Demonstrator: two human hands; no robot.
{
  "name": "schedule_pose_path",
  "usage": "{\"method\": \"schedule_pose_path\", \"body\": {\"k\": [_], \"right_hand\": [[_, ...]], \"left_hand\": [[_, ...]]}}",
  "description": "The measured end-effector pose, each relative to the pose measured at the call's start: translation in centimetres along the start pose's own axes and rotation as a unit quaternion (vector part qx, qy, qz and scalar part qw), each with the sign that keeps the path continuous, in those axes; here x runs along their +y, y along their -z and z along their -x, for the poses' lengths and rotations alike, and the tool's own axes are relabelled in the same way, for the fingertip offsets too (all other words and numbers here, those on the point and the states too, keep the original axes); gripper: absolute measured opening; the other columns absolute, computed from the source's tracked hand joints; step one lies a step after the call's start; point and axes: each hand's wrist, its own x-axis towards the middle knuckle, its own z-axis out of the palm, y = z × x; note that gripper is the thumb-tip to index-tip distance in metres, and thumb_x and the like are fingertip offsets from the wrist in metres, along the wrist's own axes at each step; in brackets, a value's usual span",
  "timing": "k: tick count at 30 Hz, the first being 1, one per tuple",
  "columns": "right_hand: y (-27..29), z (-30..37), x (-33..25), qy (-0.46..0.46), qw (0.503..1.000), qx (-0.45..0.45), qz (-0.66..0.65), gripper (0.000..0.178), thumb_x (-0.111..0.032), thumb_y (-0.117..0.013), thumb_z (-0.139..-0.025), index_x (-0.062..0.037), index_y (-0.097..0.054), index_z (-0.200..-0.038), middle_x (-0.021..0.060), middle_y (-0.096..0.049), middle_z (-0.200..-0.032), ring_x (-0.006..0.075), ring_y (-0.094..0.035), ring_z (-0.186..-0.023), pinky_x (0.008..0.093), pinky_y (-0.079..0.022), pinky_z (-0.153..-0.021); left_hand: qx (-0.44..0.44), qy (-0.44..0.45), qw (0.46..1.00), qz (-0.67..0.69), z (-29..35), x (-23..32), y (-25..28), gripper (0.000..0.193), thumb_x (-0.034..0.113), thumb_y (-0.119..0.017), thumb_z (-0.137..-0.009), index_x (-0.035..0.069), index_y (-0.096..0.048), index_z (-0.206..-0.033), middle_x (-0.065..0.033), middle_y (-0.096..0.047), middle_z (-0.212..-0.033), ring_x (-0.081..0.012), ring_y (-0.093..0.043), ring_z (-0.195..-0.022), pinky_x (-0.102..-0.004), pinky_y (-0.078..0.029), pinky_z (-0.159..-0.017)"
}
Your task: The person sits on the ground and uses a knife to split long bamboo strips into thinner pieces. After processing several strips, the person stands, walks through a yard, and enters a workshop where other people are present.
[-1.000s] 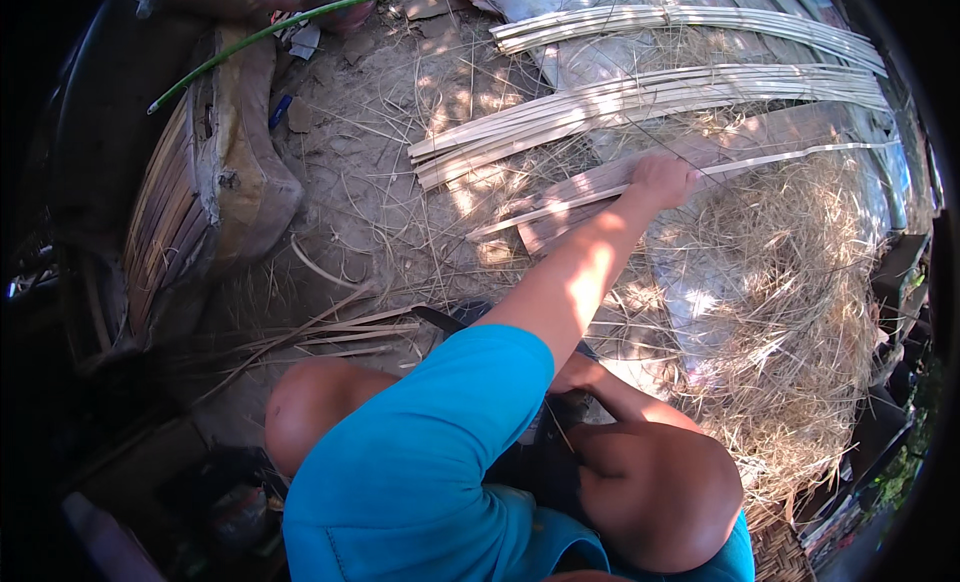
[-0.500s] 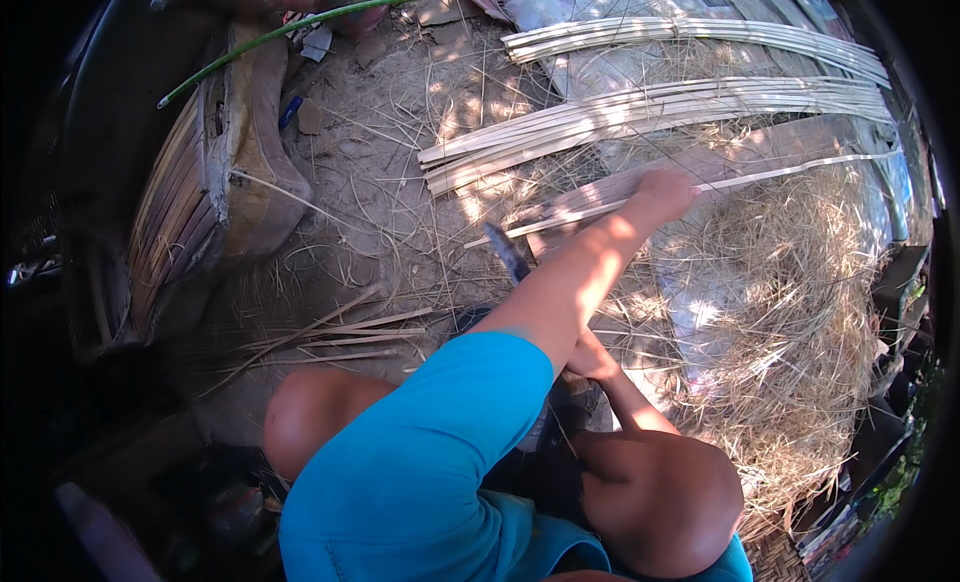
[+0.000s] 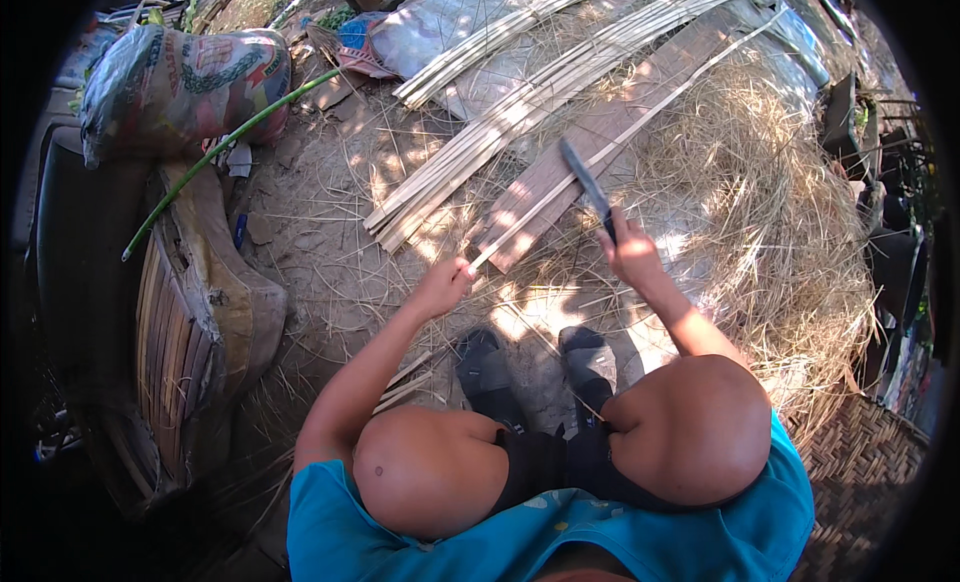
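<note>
My left hand is closed around the near end of a long, pale bamboo strip. The strip runs away to the far right, along a flat brown board. In my right hand is the handle of a knife with a long dark blade. The blade points to the far left and lies across or just above the strip; I cannot tell whether it touches. Left of the board lies a bundle of pale bamboo strips, and beyond it another bundle.
Shavings lie heaped right of the board. A green bamboo stick leans at the left near a stuffed printed sack. Darker slats stand against a worn wooden piece. A woven mat lies at lower right.
My left hand has come back from the far right to the strip's near end. The knife has swung out in my right hand to the board. My view has turned, showing the sack.
</note>
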Motion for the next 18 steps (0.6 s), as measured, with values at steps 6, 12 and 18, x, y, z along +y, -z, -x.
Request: {"method": "schedule_pose_path", "body": {"k": [6, 12, 18], "right_hand": [[1.1, -3.8, 4.4, -0.092, 0.994, 0.027, 0.054, 0.031, -0.039, -0.050, -0.104, -0.0120, -0.057, -0.116, 0.0249, -0.065, -0.077, 0.0468, -0.067, -0.070, 0.0551, -0.056, -0.062], [-0.6, 1.2, -3.7, 0.022, 0.993, -0.087, -0.077, 0.033, -0.037, -0.052, -0.103, -0.0121, -0.056, -0.125, 0.0225, -0.067, -0.080, 0.0438, -0.069, -0.072, 0.0531, -0.057, -0.066], [4.3, -3.5, 8.9, -0.172, 0.983, 0.050, 0.048, 0.033, -0.035, -0.054, -0.103, -0.0123, -0.057, -0.127, 0.0222, -0.067, -0.083, 0.0410, -0.069, -0.070, 0.0515, -0.057, -0.064]], "left_hand": [[0.154, -0.031, 0.988, 0.003, 2.8, -0.3, -2.7, 0.029, 0.029, -0.054, -0.102, 0.002, -0.063, -0.097, -0.0236, -0.066, -0.081, -0.0440, -0.065, -0.077, -0.0500, -0.048, -0.068], [0.146, -0.028, 0.979, -0.141, 2.3, -0.4, -2.4, 0.038, 0.035, -0.044, -0.105, 0.002, -0.059, -0.099, -0.0265, -0.067, -0.085, -0.0494, -0.065, -0.079, -0.0575, -0.049, -0.074], [0.133, -0.005, 0.964, -0.229, 3.1, -1.9, -3.5, 0.044, 0.040, -0.040, -0.106, 0.002, -0.061, -0.096, -0.0262, -0.069, -0.086, -0.0475, -0.067, -0.085, -0.0574, -0.051, -0.076]]}}
